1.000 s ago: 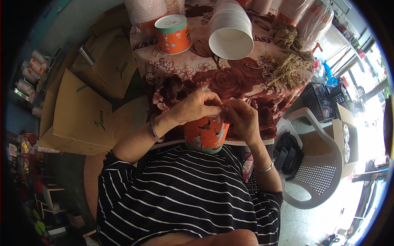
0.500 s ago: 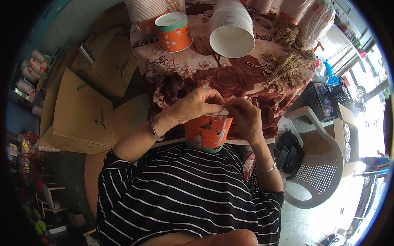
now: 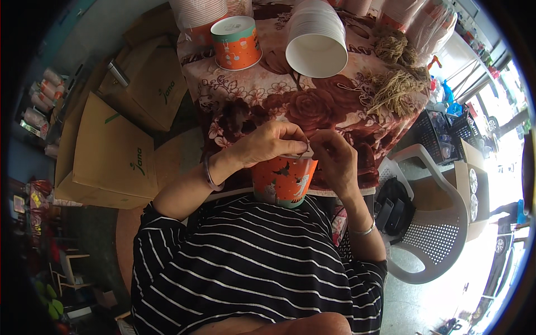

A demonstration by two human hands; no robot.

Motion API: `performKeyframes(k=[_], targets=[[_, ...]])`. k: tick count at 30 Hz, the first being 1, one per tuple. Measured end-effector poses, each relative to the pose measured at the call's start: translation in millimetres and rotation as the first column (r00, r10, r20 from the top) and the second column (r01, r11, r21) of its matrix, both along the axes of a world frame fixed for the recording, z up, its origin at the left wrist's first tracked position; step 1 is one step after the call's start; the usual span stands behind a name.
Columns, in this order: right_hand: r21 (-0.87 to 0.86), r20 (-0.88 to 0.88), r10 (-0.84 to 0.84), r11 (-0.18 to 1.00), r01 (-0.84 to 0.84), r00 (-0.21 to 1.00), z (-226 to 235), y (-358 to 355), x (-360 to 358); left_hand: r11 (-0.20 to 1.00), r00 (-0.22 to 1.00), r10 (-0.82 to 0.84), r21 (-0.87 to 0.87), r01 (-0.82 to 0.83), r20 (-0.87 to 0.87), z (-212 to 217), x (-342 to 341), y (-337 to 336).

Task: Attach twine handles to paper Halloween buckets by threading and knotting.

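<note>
On the left, a brown cardboard box (image 3: 111, 162) with green print on its side, just in front of a second cardboard box (image 3: 153, 100); at the latter's edge, a silvery oblong object (image 3: 118, 73), too small to identify. Ahead, a maroon-and-pink rose-patterned tablecloth (image 3: 310, 106). To the right, a pale perforated plastic armchair (image 3: 459, 223) with a black bag (image 3: 403, 196) on it. Beyond, an open carton (image 3: 479, 223) with round white pieces (image 3: 473, 184), black plastic crates (image 3: 427, 138) and a blue plastic bag (image 3: 453, 108). At lower left, green leaves (image 3: 54, 307) in shadow.

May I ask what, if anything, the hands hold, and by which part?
Near the orange bucket's rim, left hand and right hand apparently pinch something; what, and where, cannot be told.
</note>
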State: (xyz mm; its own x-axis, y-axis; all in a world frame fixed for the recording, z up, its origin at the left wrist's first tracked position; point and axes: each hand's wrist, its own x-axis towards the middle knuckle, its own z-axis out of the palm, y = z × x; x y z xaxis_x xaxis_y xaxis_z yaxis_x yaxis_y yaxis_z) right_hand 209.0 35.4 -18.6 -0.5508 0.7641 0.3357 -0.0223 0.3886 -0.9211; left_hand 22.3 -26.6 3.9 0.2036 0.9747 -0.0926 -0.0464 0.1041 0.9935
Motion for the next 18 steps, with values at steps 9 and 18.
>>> performKeyframes(k=[9,18], targets=[[0.047,-0.024,-0.018,0.999,0.019,1.000,1.3,-2.6,-1.4,0.999,1.000,-0.017,0.033,0.017,-0.017,-3.1,1.3,1.4],[-0.521,-0.040,0.213,0.829,-0.202,0.976,17.8,-0.7,3.7,0.981,0.992,0.122,0.148,-0.123,0.017,-6.7,1.6,-3.9]])
